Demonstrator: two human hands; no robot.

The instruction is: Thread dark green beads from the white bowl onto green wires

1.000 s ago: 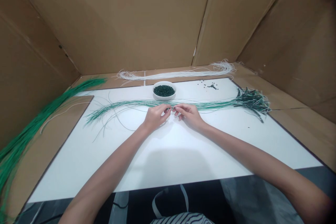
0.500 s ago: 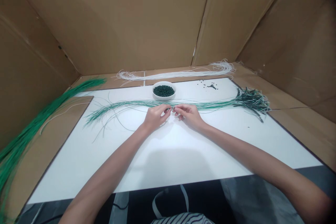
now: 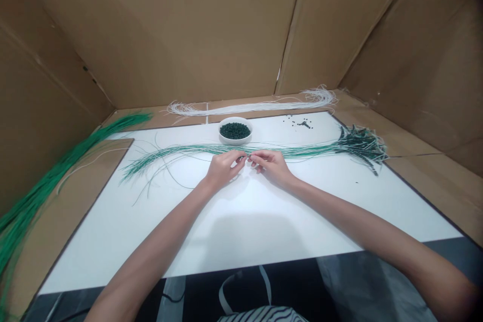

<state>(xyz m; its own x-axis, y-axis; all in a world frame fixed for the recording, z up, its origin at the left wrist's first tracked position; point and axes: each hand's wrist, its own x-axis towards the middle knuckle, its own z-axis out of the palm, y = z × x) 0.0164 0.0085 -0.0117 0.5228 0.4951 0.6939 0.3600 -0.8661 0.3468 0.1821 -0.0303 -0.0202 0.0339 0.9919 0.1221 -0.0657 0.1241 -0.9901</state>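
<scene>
My left hand [image 3: 223, 168] and my right hand [image 3: 270, 165] meet fingertip to fingertip at the middle of a white board [image 3: 241, 211]. Both are pinched closed on something small and thin that I cannot make out, right beside a long bundle of green and white strands [image 3: 181, 152] lying across the board. That bundle ends on the right in a dark beaded cluster [image 3: 360, 143]. Just beyond my hands stands a small white bowl of dark green beads [image 3: 236, 131].
Several loose dark beads [image 3: 302, 123] lie at the board's far right. A bundle of white strands [image 3: 256, 105] runs along the back, and a thick green bundle [image 3: 56, 171] lies down the left side. Cardboard walls [image 3: 188, 25] enclose the space.
</scene>
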